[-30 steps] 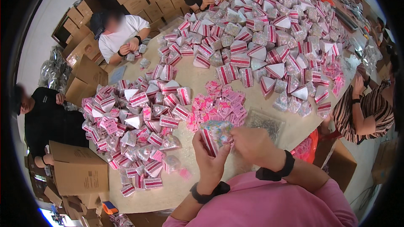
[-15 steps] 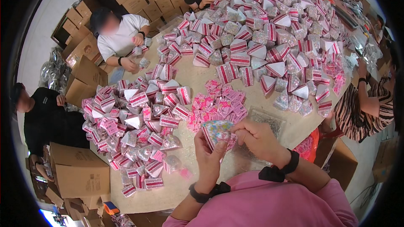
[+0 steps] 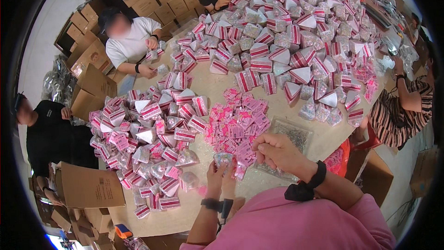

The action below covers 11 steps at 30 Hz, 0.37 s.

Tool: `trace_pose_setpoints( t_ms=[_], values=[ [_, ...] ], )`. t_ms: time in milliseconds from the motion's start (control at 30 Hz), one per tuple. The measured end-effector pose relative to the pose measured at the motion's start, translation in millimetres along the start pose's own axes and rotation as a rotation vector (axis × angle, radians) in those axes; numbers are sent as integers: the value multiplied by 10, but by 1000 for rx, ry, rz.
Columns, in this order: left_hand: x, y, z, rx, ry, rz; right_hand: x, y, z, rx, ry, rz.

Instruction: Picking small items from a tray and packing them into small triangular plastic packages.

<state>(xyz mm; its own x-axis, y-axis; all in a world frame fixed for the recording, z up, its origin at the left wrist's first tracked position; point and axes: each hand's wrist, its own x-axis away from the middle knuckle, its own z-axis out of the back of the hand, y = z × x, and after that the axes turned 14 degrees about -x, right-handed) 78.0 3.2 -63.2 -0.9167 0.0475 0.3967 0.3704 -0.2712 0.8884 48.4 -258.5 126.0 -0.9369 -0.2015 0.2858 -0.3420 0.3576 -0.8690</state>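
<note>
My left hand [image 3: 216, 177] grips a small wedge-shaped clear bag [image 3: 224, 158] with colourful glittery contents, low over the table's near side. It is just below a heap of pink printed cards [image 3: 243, 115]. My right hand [image 3: 279, 152] is raised to the right of the bag, apart from it, its fingers curled in a pinch; whatever they hold, if anything, is hidden. Behind and below that hand lies a shallow clear tray [image 3: 300, 135] of small metallic pieces, partly covered by the hand and forearm.
Piles of pink-and-white striped wedge packs [image 3: 152, 134] stand to the left, and a larger mound [image 3: 296, 41] fills the far side. Co-workers sit around the table. Cardboard boxes [image 3: 90, 187] stand at the left, and an open carton [image 3: 373, 176] at the right.
My left hand has lowered the bag toward the table, tilting it away. My right hand has let go of the bag and drawn slightly apart from it, fingers still curled.
</note>
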Motion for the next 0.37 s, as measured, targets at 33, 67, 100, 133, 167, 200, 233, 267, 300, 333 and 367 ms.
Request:
trace_pose_setpoints(
  t_ms=[33,67,100,133,167,200,233,267,300,333,367],
  values=[
    [-47,-64,0,8,-10,-46,-2,4,9,4,-2,2],
    [-73,-134,22,-74,33,-51,-2,6,15,8,-5,5],
    [-84,-208,57,-157,76,-55,2,6,16,12,-8,8],
    [-102,-189,75,-240,117,-71,3,-19,11,41,-9,6],
    [-86,-175,93,-336,160,-70,7,-40,-4,70,-11,5],
    [-40,-156,119,-431,205,-69,13,-59,-15,99,-13,3],
    [14,-59,137,-528,252,-72,26,-63,-19,111,-21,15],
    [83,105,106,-586,284,-231,27,-48,-9,121,-25,22],
    [181,301,55,-640,317,-391,18,-44,8,133,-30,29],
    [311,524,19,-692,356,-546,0,-41,27,146,-48,-37],
    [419,803,-17,-555,197,-557,-20,-24,55,158,-69,-107]
  ],
)
